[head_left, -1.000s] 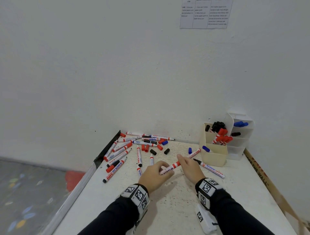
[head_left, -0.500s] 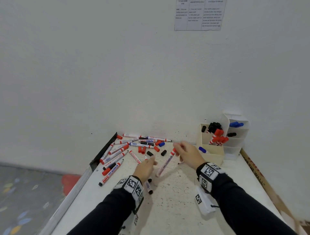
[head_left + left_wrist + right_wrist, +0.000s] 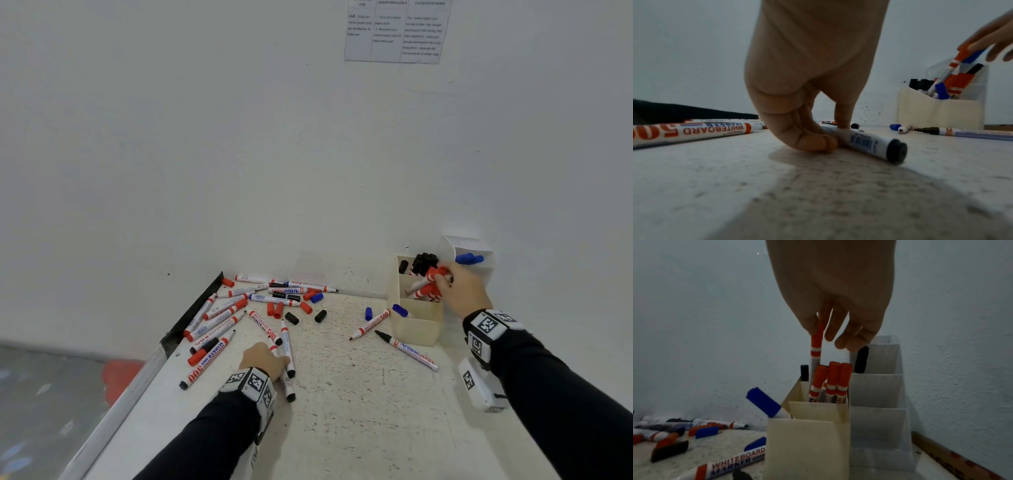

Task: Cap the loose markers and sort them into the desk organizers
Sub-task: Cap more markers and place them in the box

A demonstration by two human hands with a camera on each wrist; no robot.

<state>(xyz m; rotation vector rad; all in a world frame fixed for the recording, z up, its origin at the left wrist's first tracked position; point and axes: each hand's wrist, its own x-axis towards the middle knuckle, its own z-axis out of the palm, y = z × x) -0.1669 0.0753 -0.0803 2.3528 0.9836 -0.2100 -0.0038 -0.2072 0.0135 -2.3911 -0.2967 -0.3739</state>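
"WHITEBOARD MARKER 500", "Artline" on markers (image 3: 371, 323)

We cannot see the lower barrels of the red-capped markers (image 3: 835, 384); the wall of the cream organizer (image 3: 807, 444) hides them. The left hand (image 3: 807, 73) covers the front part of the black-ended marker (image 3: 875, 142), so its tip is unknown to us. The sheet on the wall (image 3: 397, 31) is cut by the top edge, and its text is too small to read. The right hand (image 3: 990, 42) is cut off at the picture's side.
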